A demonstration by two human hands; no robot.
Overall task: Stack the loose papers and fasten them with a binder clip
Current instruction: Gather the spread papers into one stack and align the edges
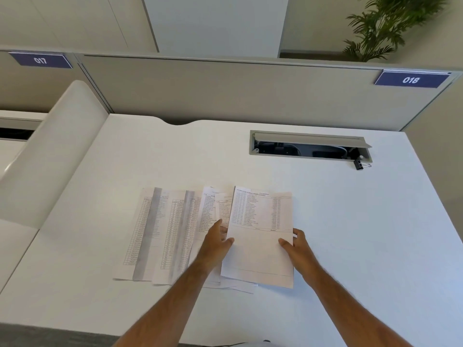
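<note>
Several printed sheets lie fanned out on the white desk (350, 234). The top sheet (260, 221) lies at the right of the spread, over the others. My left hand (218, 242) grips its left edge, thumb on top. My right hand (295, 242) grips its right edge, thumb on the paper. To the left, two table-printed sheets (160, 231) with grey vertical bands lie side by side and overlapping. A small black binder clip (358, 164) rests far back on the right, well away from both hands.
An open cable tray (308, 146) is set into the desk's back, just left of the clip. A grey partition (225, 91) with labels 017 and 018 stands behind. A white curved divider (55, 151) bounds the left side. A plant (383, 26) stands beyond.
</note>
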